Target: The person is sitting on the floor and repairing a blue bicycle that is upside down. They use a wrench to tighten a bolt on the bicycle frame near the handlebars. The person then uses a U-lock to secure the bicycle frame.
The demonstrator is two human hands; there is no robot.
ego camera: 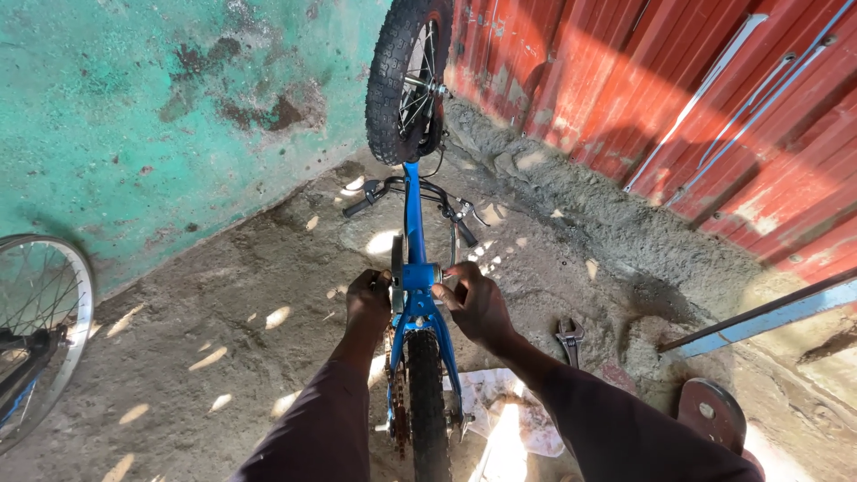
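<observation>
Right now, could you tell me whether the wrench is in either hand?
No, the wrench lies on the ground beside the right hand, while both hands grip the blue bicycle frame.

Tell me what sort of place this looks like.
Likely an outdoor bicycle repair spot: an upturned blue bicycle on a rough concrete floor, a wrench lying nearby, and a spare wheel at left.

The 1 head camera looks steeply down from close above the upturned bicycle (413, 268), facing the wall corner.
</observation>
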